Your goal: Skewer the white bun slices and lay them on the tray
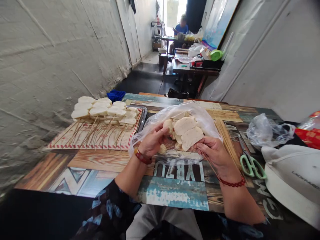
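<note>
My left hand (152, 142) is closed in a pinch on a small pale slice (168, 125), which looks like bread or steamed bun. Thin bamboo skewers (209, 164) are pinched in my right hand (217, 154), its fingertips right at the edge of a larger oval slice (192, 138). Another oval slice (184, 124) overlaps that one; how the skewers pass through them is hidden. Under both hands lies an opened clear plastic bag (207, 115) with more slices in it. A loose piece (162, 148) rests near my left fingers.
At left, stacked skewered slices (100, 108) lie on a red-edged patterned sheet (125, 141) over a metal tray (143, 116). Bare skewers (226, 141), green-handled scissors (253, 166), a crumpled bag (270, 130) and a white cap (292, 176) are at right. A person (182, 28) sits far back.
</note>
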A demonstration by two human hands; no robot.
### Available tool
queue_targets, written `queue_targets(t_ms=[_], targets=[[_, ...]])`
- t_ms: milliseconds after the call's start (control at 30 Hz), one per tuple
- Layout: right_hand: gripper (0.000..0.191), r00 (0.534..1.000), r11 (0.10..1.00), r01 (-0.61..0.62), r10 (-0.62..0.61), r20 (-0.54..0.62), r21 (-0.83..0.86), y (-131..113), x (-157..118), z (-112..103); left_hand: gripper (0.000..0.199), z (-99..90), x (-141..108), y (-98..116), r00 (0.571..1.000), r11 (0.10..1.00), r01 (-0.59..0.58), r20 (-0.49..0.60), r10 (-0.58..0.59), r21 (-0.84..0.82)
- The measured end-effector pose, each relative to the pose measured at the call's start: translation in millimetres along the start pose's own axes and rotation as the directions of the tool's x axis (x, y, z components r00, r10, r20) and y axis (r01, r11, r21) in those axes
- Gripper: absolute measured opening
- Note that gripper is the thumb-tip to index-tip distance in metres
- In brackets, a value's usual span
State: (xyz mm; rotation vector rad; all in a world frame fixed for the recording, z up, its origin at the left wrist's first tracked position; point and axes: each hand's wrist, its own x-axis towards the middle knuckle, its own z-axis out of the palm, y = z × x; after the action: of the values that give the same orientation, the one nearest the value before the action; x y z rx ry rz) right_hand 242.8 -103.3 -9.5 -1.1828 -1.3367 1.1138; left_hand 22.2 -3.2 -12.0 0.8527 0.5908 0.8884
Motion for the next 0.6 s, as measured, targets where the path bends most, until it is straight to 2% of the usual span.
queue_targets(t_ms=[167,367,467,600], targets=[[0.026,0.994,0.994,-0.037,0.047,0.095,-0.101,1,0,2,0.051,-3.5,-1,5,0.994,0.994,-0.104,-0.037,0.106,0.036],[0.024,0.964,0.987,-0.064,0.099,0.248,-0.146,2,0,8,0.046,-7.4,0,9,0.995,0.991,-0.099,-0.036,0.096,-0.090],[0.021,0.961,0.984,-0.081,0.119,0.251,-0.157,3,0,12,0.044,-7.9,0,10,0.993,0.985,-0.114,-0.027,0.111,-0.132],[0.019,0.973,0.979,-0.110,0.142,0.181,-0.172,5,1,17,0.042,-8.0,0,10,0.989,0.981,-0.145,-0.046,0.141,-0.125]])
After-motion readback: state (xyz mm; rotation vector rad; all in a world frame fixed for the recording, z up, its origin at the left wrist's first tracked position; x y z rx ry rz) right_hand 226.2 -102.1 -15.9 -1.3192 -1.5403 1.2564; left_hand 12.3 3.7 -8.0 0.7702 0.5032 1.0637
